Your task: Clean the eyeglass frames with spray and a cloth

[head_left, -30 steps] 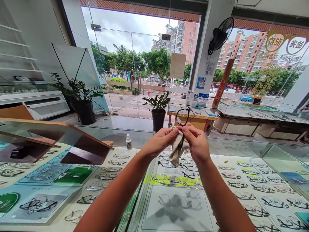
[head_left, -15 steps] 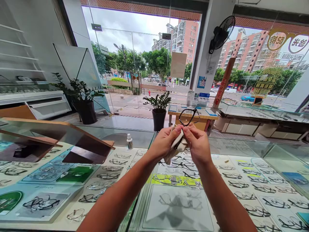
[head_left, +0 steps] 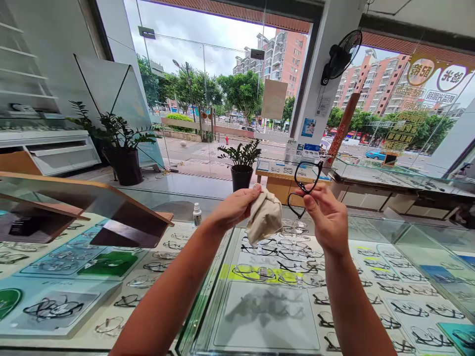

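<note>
Above the glass counter, my left hand [head_left: 239, 205] pinches a crumpled cream cleaning cloth [head_left: 265, 217] that hangs down from the fingers. My right hand [head_left: 326, 212] is closed on a pair of black-framed eyeglasses [head_left: 298, 195], gripped near the bridge between thumb and fingers. The glasses are turned nearly upright, one lens above the other. A gap separates the cloth from the glasses. Beneath both hands, rows of eyeglass frames [head_left: 260, 272] lie inside the display case.
A small white bottle [head_left: 197, 215] stands on the counter glass left of my hands. Tilted wood-edged panels [head_left: 129, 220] rise at the left. Beyond the counter are a potted plant [head_left: 242, 165] and a wooden table [head_left: 272, 184]. A fan [head_left: 341, 57] hangs on the pillar.
My hands have moved apart. The cloth has come away from the glasses with my left hand, while my right hand has carried the glasses rightward and turned them more upright.
</note>
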Demonstrator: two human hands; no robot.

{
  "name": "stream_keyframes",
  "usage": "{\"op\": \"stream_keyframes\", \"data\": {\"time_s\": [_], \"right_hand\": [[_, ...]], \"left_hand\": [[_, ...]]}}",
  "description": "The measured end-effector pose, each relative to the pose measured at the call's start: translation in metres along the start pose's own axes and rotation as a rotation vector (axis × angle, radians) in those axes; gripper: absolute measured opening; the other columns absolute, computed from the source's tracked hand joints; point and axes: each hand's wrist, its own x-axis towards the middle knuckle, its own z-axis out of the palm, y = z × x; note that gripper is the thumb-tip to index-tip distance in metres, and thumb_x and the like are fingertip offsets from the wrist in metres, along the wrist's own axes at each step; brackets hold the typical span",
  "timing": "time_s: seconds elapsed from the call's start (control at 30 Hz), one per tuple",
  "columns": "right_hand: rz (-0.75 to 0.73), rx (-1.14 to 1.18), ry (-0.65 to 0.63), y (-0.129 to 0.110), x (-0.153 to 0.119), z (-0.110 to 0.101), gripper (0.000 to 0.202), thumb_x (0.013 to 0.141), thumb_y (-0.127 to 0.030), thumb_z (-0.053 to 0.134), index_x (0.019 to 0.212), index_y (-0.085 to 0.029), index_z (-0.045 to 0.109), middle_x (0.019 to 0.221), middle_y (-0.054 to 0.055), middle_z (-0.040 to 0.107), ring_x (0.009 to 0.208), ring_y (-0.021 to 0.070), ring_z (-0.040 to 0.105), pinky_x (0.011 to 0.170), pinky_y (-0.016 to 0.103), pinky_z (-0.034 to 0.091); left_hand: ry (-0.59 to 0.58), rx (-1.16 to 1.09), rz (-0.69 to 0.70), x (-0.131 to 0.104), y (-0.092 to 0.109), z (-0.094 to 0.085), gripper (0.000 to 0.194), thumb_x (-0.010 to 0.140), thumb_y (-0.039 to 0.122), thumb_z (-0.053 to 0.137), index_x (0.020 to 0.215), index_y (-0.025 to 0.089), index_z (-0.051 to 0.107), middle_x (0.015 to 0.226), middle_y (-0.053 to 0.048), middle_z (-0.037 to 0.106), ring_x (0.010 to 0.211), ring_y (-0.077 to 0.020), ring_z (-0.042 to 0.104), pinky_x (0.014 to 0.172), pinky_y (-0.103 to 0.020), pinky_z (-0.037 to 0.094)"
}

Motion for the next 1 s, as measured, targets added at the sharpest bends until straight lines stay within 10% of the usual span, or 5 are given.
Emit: {"op": "stream_keyframes", "data": {"time_s": [0.3,0.6,0.83,1.0], "right_hand": [[-0.949,-0.983,-0.759,-0.037,0.015,-0.029,0.031,0.101,-0.013,0.061,0.128,-0.024,0.073,0.119,0.007,0.078,0.113,0.0266,0.058,0.099,0.043,0.042],[-1.093,-1.159,-0.919,-0.057,0.02,-0.019,0.033,0.098,-0.005,0.056,0.121,-0.019,0.075,0.119,0.009,0.075,0.115,0.0267,0.055,0.105,0.041,0.039],[-0.877,-1.041,-0.597,-0.042,0.015,-0.018,0.032,0.1,-0.012,0.064,0.126,-0.026,0.074,0.104,0.005,0.077,0.097,0.0241,0.059,0.084,0.041,0.039],[-0.055,-0.461,-0.079,-0.017,-0.003,0.009,0.02,0.1,-0.038,0.068,0.101,-0.022,0.078,0.083,0.004,0.072,0.074,0.0201,0.056,0.073,0.037,0.043]], "left_hand": [[-0.239,0.12,-0.176,-0.005,-0.005,-0.025,0.053,0.076,0.065,0.086,0.07,0.014,0.071,0.062,0.0,0.06,0.054,-0.0091,0.046,0.051,-0.023,0.036],[-0.555,0.258,-0.198,-0.014,0.006,-0.004,0.058,0.074,0.07,0.085,0.063,0.016,0.066,0.053,0.003,0.044,0.048,-0.0079,0.025,0.044,-0.027,0.02],[-0.404,0.038,-0.035,-0.009,-0.005,0.01,0.051,0.07,0.054,0.095,0.084,0.011,0.071,0.07,-0.001,0.062,0.059,-0.0093,0.049,0.057,-0.023,0.037],[-0.187,0.02,0.077,-0.005,-0.009,0.014,0.053,0.07,0.052,0.095,0.089,0.01,0.071,0.08,-0.005,0.07,0.07,-0.0129,0.062,0.068,-0.024,0.044]]}}
